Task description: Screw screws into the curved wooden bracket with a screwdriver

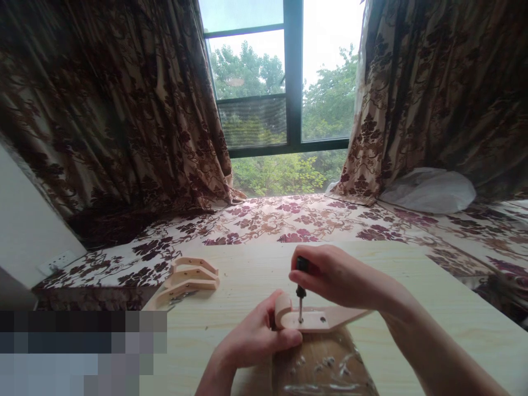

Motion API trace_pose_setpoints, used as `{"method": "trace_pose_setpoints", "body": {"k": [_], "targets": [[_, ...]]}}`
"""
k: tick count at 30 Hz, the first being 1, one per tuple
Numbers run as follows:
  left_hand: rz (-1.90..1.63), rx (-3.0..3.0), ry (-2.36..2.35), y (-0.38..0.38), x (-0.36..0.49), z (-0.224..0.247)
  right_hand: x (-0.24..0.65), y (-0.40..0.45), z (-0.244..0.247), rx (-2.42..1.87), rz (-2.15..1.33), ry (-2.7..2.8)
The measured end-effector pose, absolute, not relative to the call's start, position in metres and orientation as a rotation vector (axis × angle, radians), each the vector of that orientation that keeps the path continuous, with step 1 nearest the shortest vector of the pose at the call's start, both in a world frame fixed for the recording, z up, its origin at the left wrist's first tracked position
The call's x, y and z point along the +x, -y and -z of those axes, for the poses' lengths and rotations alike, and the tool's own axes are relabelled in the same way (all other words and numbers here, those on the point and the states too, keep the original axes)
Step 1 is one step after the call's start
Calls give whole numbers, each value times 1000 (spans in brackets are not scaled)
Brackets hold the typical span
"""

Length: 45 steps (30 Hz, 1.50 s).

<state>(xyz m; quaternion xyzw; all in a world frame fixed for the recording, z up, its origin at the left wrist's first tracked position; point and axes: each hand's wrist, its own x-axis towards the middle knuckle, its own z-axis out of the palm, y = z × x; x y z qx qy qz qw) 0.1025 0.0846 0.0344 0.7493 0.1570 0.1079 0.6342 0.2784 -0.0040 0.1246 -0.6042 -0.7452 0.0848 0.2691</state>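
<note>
My right hand (322,272) grips the dark handle of a screwdriver (302,278), which stands upright. Its metal tip meets a screw hole in a pale wooden piece (313,319) with a curved end. A second dark hole or screw shows farther right on that piece. Around the curved left end, my left hand (264,327) is closed, with the thumb along the near side. Beneath the near edge lies a brown board or box (317,357) with clear plastic and several small shiny bits on it. Whether the tip sits in a screw head is too small to tell.
Several similar wooden pieces (192,275) rest at the left of the pale wooden table (247,264), with small dark metal bits beside them. Behind the table is a ledge with floral cloth (264,220). A white plastic bag (429,190) lies at the right, by the curtain.
</note>
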Motion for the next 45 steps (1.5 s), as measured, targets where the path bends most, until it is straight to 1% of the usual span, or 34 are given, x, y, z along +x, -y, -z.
{"method": "trace_pose_setpoints", "body": {"k": [7, 12, 22, 28, 36, 39, 43, 45], "targets": [[-246, 1724, -370, -86, 103, -34, 282, 1, -123, -1693, -119, 1969], [-253, 1714, -363, -84, 103, -35, 277, 11, -132, -1573, -225, 2086], [-249, 1725, -381, -82, 103, -41, 275, 4, -122, -1714, -108, 1967], [-247, 1694, -356, -83, 105, -36, 273, 16, -134, -1537, -274, 2114], [-227, 1701, -385, -80, 103, -42, 277, 2, -126, -1715, -139, 1952], [-232, 1710, -392, -80, 103, -42, 276, 7, -129, -1645, -145, 2001], [-237, 1718, -396, -81, 104, -42, 274, 14, -135, -1463, -254, 2070], [-236, 1723, -398, -81, 104, -42, 274, 13, -135, -1461, -238, 2070]]}}
